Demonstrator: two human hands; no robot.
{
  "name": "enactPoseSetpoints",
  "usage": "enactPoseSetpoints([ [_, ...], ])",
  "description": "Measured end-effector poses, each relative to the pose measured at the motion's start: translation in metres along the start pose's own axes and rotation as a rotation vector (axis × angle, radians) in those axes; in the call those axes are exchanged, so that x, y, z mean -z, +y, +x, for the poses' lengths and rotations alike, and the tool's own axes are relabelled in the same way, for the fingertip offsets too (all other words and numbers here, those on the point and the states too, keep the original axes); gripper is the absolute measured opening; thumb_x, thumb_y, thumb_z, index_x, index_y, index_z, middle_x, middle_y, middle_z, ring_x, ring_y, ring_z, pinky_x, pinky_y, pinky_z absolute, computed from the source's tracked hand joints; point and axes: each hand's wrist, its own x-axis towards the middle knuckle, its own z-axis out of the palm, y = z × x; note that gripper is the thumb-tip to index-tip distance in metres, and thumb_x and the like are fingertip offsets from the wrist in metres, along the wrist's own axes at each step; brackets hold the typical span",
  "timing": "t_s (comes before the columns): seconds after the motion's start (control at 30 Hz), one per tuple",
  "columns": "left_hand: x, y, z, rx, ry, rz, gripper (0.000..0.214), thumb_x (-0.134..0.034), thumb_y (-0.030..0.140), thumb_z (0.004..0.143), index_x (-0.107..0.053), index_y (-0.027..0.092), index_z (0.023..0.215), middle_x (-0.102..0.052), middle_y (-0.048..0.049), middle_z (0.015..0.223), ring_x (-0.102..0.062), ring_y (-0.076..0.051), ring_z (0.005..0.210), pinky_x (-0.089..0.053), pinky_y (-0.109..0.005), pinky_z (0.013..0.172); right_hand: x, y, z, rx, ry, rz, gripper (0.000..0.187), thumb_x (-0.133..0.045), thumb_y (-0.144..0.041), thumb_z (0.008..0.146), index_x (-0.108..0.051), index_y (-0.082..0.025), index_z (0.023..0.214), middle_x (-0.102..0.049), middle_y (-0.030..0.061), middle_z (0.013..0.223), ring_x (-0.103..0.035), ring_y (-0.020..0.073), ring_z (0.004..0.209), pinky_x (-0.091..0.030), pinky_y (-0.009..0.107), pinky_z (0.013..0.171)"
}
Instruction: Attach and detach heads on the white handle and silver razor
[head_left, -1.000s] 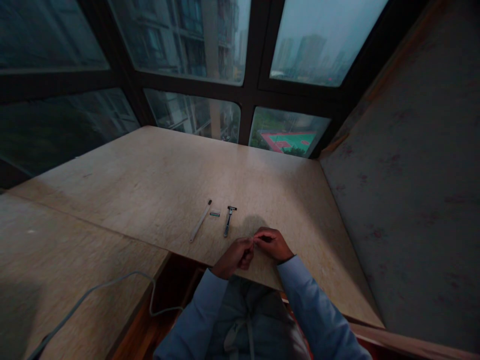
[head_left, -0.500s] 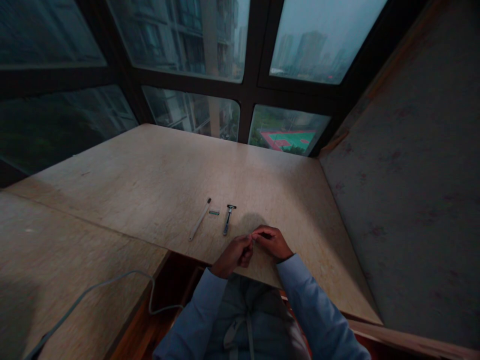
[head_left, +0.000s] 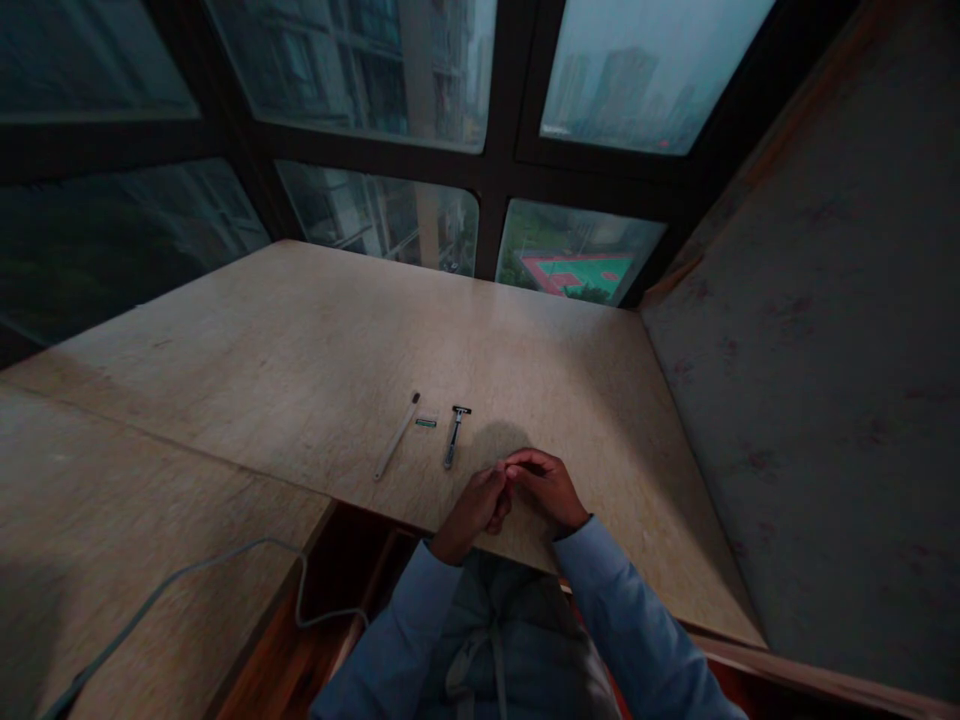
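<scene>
My left hand (head_left: 474,508) and my right hand (head_left: 546,487) meet fingertip to fingertip just above the near edge of the light wooden table (head_left: 315,330). Both hands have their fingers pinched together on something too small to make out. A little beyond them on the table lie a razor (head_left: 454,436) with a dark head, a small blade cartridge (head_left: 426,422) and a long pale stick-like handle (head_left: 397,450). Neither hand touches these three things.
A grey cable (head_left: 187,575) runs over the lower left part of the table and drops off its edge. Large dark-framed windows (head_left: 495,150) stand behind the table. A grey wall (head_left: 825,380) closes the right side.
Both hands have stayed together and drawn slightly closer, fingers more curled. The view has shifted a little; the razor, cartridge and stick lie where they were.
</scene>
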Motion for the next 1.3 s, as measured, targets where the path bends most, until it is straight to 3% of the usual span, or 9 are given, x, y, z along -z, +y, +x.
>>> enactPoseSetpoints([
  [0.2,-0.0001,0.0001,0.001,0.027,-0.012,-0.012,0.054,-0.046,0.071,0.083,-0.049,0.019,0.071,-0.039,0.0074,0.04,-0.027,-0.006,0.029,-0.02,-0.023,0.035,-0.0019,-0.0006,-0.0004,-0.044,-0.013,0.069,0.023,-0.079,-0.038,0.074,-0.066,-0.019,0.081,-0.066,-0.0014,0.061,-0.062,0.0143,0.057,-0.05,0.027,0.06],
  [0.4,0.0003,-0.0009,0.0011,0.009,-0.031,0.006,0.058,-0.047,0.077,0.079,-0.05,0.019,0.072,-0.04,0.0073,0.041,-0.028,-0.006,0.03,-0.021,-0.022,0.035,-0.0015,0.0032,-0.0016,-0.05,-0.039,0.096,0.027,-0.077,-0.041,0.076,-0.066,-0.019,0.086,-0.065,-0.0011,0.061,-0.061,0.0146,0.055,-0.05,0.028,0.057],
  [0.8,0.0002,-0.0011,0.0013,0.008,-0.053,0.049,0.065,-0.046,0.084,0.072,-0.05,0.019,0.069,-0.037,0.0068,0.041,-0.027,-0.007,0.031,-0.02,-0.023,0.035,-0.0023,0.0011,-0.0027,-0.022,-0.09,0.095,0.031,-0.075,-0.046,0.078,-0.06,-0.019,0.08,-0.063,-0.0015,0.059,-0.059,0.014,0.052,-0.048,0.026,0.054],
  [1.0,-0.0005,0.0036,-0.0039,0.049,-0.112,0.067,0.066,-0.047,0.084,0.071,-0.05,0.018,0.063,-0.037,0.0061,0.042,-0.027,-0.006,0.033,-0.02,-0.023,0.036,-0.0015,0.0037,-0.0053,-0.011,-0.096,0.076,0.033,-0.073,-0.05,0.079,-0.058,-0.02,0.081,-0.058,-0.0023,0.062,-0.055,0.0128,0.051,-0.046,0.025,0.054],
  [1.3,-0.0035,0.0032,-0.0028,0.072,-0.08,0.096,0.07,-0.046,0.087,0.067,-0.049,0.018,0.058,-0.036,0.0057,0.042,-0.026,-0.005,0.032,-0.017,-0.024,0.035,-0.0018,0.0075,-0.0045,0.045,-0.116,0.105,0.036,-0.072,-0.052,0.079,-0.054,-0.021,0.079,-0.053,-0.0013,0.073,-0.05,0.0124,0.06,-0.043,0.024,0.058],
])
